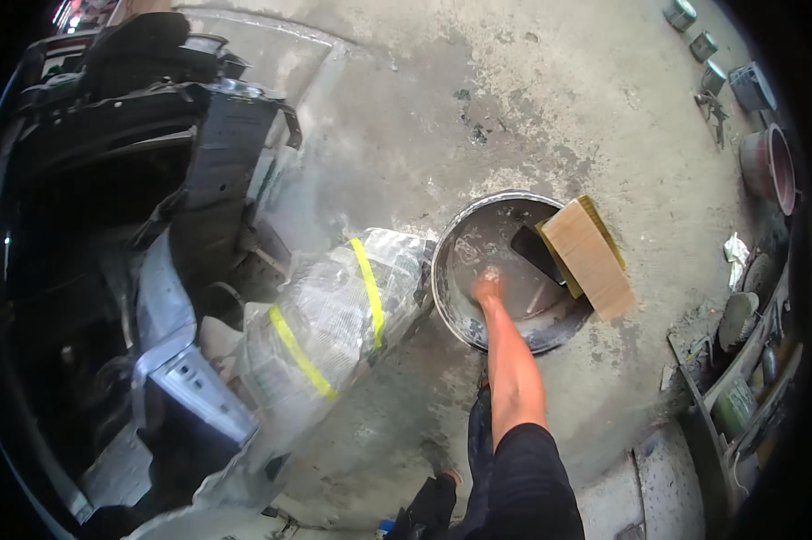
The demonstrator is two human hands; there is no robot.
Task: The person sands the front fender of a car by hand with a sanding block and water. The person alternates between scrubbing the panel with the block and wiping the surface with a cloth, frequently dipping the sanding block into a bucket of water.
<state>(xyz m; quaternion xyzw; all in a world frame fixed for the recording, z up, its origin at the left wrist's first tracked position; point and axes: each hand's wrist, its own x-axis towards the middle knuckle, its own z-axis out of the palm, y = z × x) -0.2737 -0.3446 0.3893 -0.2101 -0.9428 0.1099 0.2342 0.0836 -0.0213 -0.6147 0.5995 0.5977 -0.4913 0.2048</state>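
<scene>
My right hand reaches down over a round, open metal tub with a worn, dirty inside. Its fingers point away from me and are blurred, so what they hold, if anything, cannot be made out. Beside the hand, a dark rectangular piece leans in the tub. A short pale streak or stick shows near the tub's bottom. Across the right rim lies a flat brown cardboard piece, with a yellowish edge behind it. My left hand does not show.
A stripped car body fills the left side. Between it and the tub sits a bulky part wrapped in clear plastic with yellow tape. Several cans and a reddish bowl stand along the right. Metal scraps lie lower right.
</scene>
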